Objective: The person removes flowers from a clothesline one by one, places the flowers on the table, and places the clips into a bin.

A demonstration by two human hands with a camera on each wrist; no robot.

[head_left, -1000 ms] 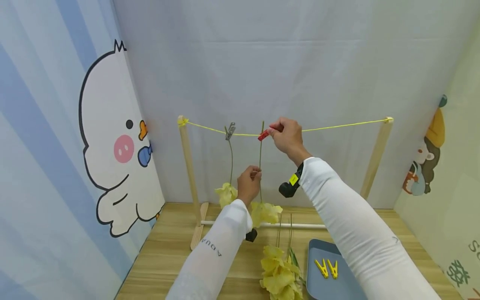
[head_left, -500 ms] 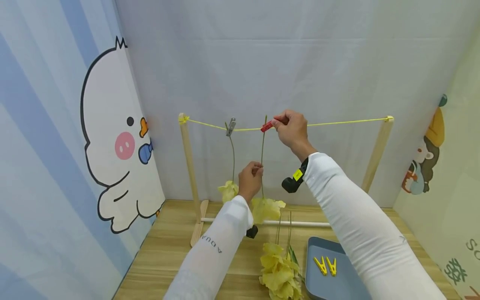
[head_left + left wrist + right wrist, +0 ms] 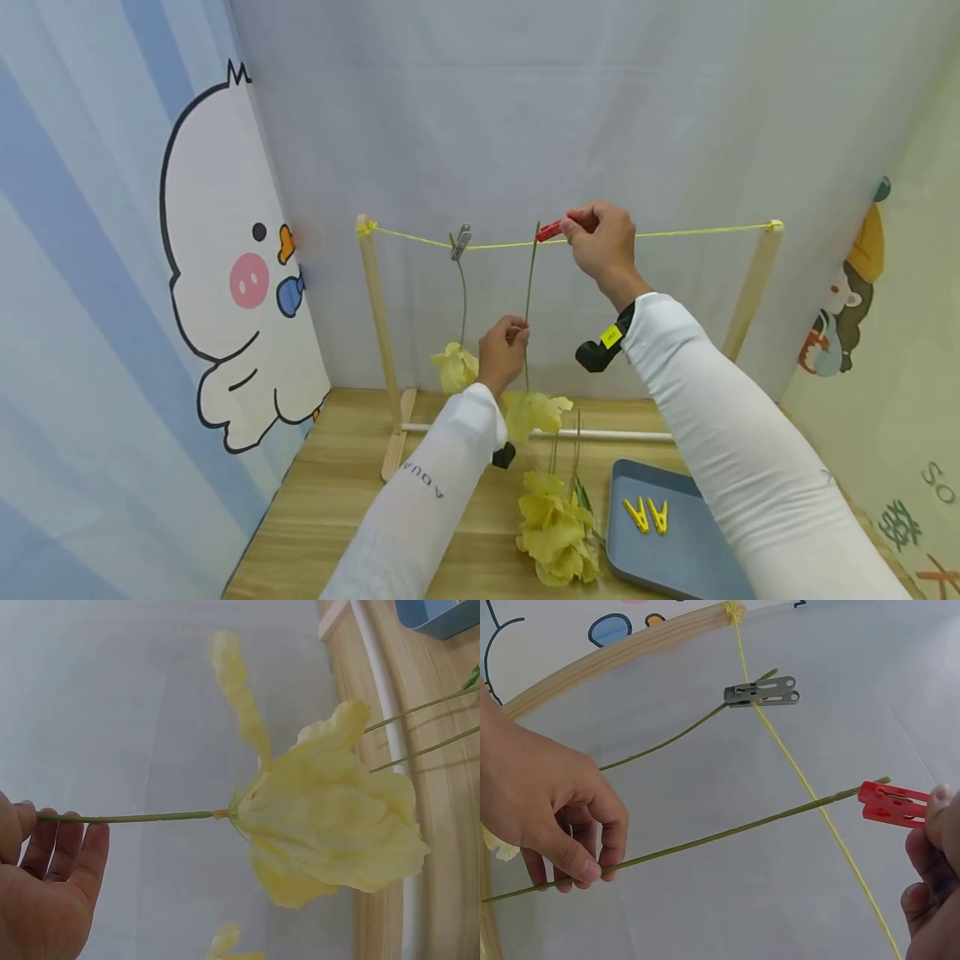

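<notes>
The left hand (image 3: 502, 350) pinches a thin, matte green stem (image 3: 712, 838) between thumb and fingertips, part way down from its cut tip. Below it hangs the flower (image 3: 330, 817), pale yellow, with broad, ruffled, cloth-like petals; 1 narrow strip of petal curls away from the rest.

The right hand (image 3: 603, 242) pinches the handle end of a red clip (image 3: 892, 804), a glossy, plastic-looking piece with long slots. The clip's nose meets the stem close to the tip, just beside the yellow cord (image 3: 787, 757) and apart from it in the right wrist view; whether it grips the stem is unclear. The stem crosses the cord there.

Toward the cord's left end, a grey clip (image 3: 742, 694) with rounded handles bites a curved stem (image 3: 465, 300), its crinkled blossom (image 3: 453, 368) hanging below. The cord is tied to 2 pale, squared wooden posts, left post (image 3: 380, 325) and right post (image 3: 752, 287). A smooth white rod (image 3: 607, 435) runs near the far edge of the wood-grained tabletop (image 3: 322, 517).

Loose frilly flowers (image 3: 557, 533) lie with stems toward that edge, beside the left edge of a blue-grey tray (image 3: 675, 558) with rounded corners. Near the tray's left edge lie 2 V-shaped yellow clips (image 3: 641, 525).
</notes>
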